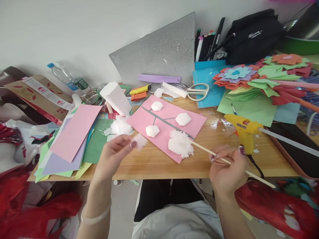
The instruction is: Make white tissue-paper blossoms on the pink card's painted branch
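My left hand (116,151) pinches a small piece of white tissue paper (140,141), slightly blurred, just left of the pink card. Between the fingers of my right hand (228,166) runs a thin wooden stick (204,147); its far end carries a ruffled white paper flower (180,143) over the card's near corner. On the pink card (171,104) a grey-green branch line (161,117) is drawn, with white puffed shapes (183,119) beside it. A heap of white tissue pieces (121,125) lies left of the card. Beyond my right hand stands a yellow glue gun (240,127).
Coloured paper sheets (74,136) are stacked at left, near a white paper roll (116,98). Scissors (198,92) and a yellow brush-like tool (140,89) lie behind the card. Layered paper flowers (235,75) and a phone (294,146) are at right. A grey cutting mat (159,49) leans on the wall.
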The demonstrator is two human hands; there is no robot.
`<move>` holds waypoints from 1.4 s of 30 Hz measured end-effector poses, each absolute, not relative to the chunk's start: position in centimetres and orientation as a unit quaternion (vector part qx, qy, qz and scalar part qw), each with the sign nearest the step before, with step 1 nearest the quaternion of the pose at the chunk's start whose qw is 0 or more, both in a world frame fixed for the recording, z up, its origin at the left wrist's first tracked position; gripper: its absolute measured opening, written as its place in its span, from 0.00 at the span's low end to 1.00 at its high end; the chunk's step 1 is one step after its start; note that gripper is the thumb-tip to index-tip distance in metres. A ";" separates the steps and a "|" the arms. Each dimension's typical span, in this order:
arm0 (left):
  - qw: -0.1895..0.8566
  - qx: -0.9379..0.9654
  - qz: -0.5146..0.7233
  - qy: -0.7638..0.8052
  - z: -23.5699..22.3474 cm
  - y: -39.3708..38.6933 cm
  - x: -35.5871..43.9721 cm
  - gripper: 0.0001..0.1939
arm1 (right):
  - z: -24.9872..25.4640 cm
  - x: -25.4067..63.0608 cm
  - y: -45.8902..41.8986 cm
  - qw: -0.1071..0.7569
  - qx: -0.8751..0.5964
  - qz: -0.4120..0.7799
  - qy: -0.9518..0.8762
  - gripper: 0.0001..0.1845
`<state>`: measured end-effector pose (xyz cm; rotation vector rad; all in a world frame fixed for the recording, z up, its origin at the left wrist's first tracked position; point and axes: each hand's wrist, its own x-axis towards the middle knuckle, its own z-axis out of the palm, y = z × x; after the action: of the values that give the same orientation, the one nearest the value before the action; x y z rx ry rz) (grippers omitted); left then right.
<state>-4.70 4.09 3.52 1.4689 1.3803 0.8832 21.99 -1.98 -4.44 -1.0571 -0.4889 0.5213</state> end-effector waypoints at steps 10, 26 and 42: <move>0.485 0.662 0.267 0.505 1.1 2.3 0.4 0.08 | -3.4 20.2 -3.3 0.743 -0.463 0.389 -0.285 0.29; 0.554 0.684 0.216 0.422 1.3 1.9 0.7 0.12 | -3.3 20.4 -3.4 0.716 -0.491 0.375 -0.326 0.29; 0.640 0.575 0.291 0.417 0.5 1.2 1.4 0.09 | -2.6 21.2 -3.5 0.762 -0.502 0.320 -0.254 0.28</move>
<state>1.39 1.16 0.49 1.3121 0.9522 0.6645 21.17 -3.52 -2.65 -1.0923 -0.5516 0.6951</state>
